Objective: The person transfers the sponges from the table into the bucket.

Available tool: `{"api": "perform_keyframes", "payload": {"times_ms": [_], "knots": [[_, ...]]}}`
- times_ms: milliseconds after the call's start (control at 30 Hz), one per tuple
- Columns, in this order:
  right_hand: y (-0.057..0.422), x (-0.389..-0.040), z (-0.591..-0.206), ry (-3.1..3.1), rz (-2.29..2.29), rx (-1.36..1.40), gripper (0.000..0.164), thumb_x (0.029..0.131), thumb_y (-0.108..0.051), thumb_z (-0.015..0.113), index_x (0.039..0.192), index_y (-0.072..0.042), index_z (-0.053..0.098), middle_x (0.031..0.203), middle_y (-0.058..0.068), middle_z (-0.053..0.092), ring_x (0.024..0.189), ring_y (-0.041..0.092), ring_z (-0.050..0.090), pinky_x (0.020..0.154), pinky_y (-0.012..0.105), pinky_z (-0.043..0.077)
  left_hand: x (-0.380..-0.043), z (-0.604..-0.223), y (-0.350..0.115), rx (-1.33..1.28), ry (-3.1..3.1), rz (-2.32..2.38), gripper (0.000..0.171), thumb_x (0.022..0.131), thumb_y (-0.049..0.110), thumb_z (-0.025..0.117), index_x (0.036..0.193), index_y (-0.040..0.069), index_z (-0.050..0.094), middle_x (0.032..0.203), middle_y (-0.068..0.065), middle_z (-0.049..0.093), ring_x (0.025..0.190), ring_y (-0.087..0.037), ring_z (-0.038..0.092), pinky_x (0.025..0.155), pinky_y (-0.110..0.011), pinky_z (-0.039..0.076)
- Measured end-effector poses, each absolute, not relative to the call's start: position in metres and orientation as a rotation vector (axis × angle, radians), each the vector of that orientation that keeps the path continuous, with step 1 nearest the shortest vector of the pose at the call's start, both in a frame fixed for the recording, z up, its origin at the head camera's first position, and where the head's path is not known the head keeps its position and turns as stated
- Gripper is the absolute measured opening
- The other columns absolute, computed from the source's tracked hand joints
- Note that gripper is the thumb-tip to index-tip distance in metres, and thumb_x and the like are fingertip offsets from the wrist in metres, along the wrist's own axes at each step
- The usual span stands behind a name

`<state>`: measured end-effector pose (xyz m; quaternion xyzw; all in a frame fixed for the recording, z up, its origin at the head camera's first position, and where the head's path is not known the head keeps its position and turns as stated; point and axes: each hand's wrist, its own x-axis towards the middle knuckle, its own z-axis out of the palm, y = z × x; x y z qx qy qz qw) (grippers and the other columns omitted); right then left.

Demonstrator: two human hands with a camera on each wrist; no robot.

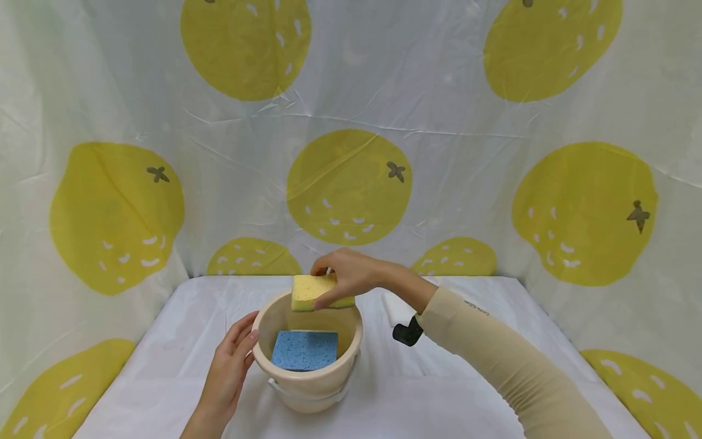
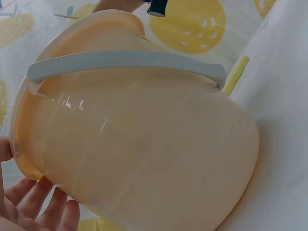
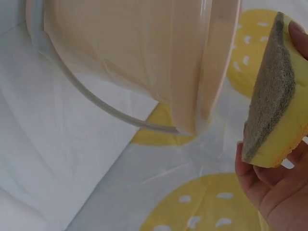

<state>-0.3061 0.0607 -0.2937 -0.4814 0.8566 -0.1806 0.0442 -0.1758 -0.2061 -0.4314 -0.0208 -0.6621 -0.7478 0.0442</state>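
A cream bucket [image 1: 307,388] with a grey handle [image 2: 130,59] stands on the white cloth, and a blue sponge [image 1: 304,350] lies inside it. My left hand [image 1: 230,360] holds the bucket's rim at its left side; in the left wrist view the fingers [image 2: 36,199] lie along the outside and the thumb is at the rim. Above the bucket's far rim, my right hand [image 1: 351,273] grips a yellow sponge [image 1: 312,289] between thumb and fingers. The right wrist view shows that sponge's grey scouring side [image 3: 272,91] facing the bucket.
The white cloth [image 1: 428,396] covers the table, with a white item [image 1: 396,308] partly hidden behind the right forearm. A curtain [image 1: 455,183] printed with yellow fruit surrounds the table at the back and sides. In the left wrist view, a yellow strip [image 2: 236,75] shows past the bucket.
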Motion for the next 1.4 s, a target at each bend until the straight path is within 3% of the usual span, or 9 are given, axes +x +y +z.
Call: {"api": "perform_keyframes", "payload": {"times_ms": [533, 767, 1067, 1400], "knots": [[0.040, -0.300, -0.299, 2.609, -0.458, -1.484, 0.055, 0.082, -0.051, 0.085, 0.120, -0.014, 0.073, 0.108, -0.006, 0.070, 0.096, 0.007, 0.062, 0.081, 0.024, 0.050, -0.176, -0.430, -0.206, -0.046, -1.992, -2.356, 0.054, 0.108, 0.031, 0.059, 0.154, 0.010, 0.041, 0.154, -0.009, 0.044, 0.133, -0.012, 0.049, 0.100, -0.022, 0.048], [0.044, -0.299, -0.295, 2.631, -0.365, -1.425, 0.072, 0.087, -0.056, 0.078, 0.141, -0.010, 0.063, 0.116, 0.000, 0.070, 0.101, 0.019, 0.064, 0.085, 0.029, 0.051, -0.177, -0.430, -0.206, -0.051, -1.989, -2.362, 0.054, 0.108, 0.029, 0.060, 0.154, 0.009, 0.042, 0.154, -0.010, 0.045, 0.135, -0.014, 0.048, 0.100, -0.023, 0.047], [0.055, -0.304, -0.293, 2.641, -0.408, -1.422, 0.066, 0.093, -0.052, 0.073, 0.143, -0.011, 0.061, 0.119, 0.006, 0.071, 0.105, 0.017, 0.064, 0.089, 0.032, 0.052, -0.177, -0.430, -0.207, -0.032, -1.979, -2.361, 0.053, 0.107, 0.028, 0.060, 0.154, 0.009, 0.042, 0.154, -0.010, 0.045, 0.134, -0.013, 0.048, 0.100, -0.023, 0.048], [0.079, -0.304, -0.293, 2.684, -0.481, -1.338, 0.065, 0.093, -0.050, 0.073, 0.144, -0.011, 0.061, 0.114, -0.002, 0.068, 0.105, 0.017, 0.064, 0.090, 0.035, 0.053, -0.177, -0.431, -0.208, -0.052, -1.984, -2.358, 0.053, 0.108, 0.027, 0.059, 0.154, 0.008, 0.041, 0.154, -0.011, 0.045, 0.133, -0.013, 0.050, 0.100, -0.023, 0.048]]}}
